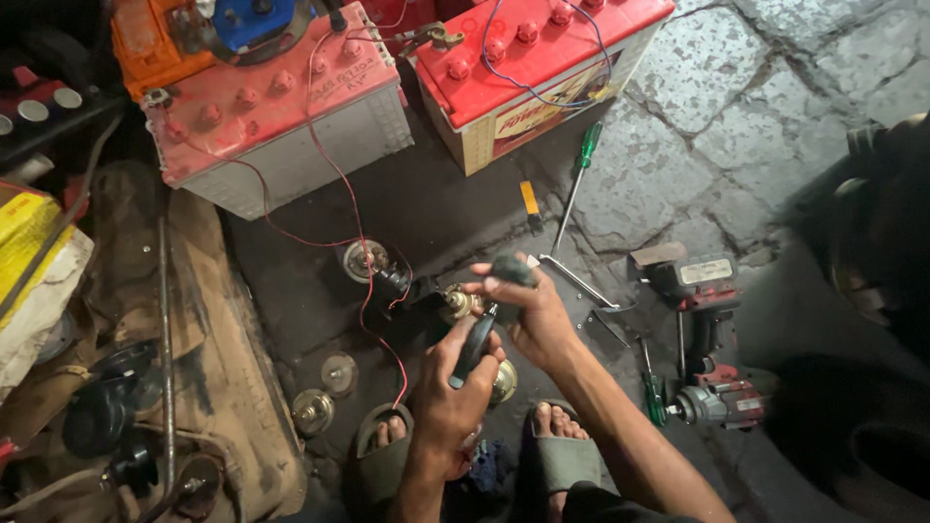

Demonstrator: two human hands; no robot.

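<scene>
Two red-topped batteries [291, 116] sit at twelve o'clock, bare stone floor [736, 107] open at two. Centre, the right hand [528, 310] pinches a dark round part [511, 268]; the left hand [448, 392] is clenched around a black-handled screwdriver [475, 344].

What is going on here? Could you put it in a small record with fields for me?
Setting: stone floor, person crouching in sandals
Left hand: wrapped around a dark-handled tool, held upright
Right hand: grip closed on a small dark part
Just beyond the hands: brass-coloured round part, red wire
Behind: two red-topped batteries
Right side: green-handled screwdriver, red power drill
</scene>
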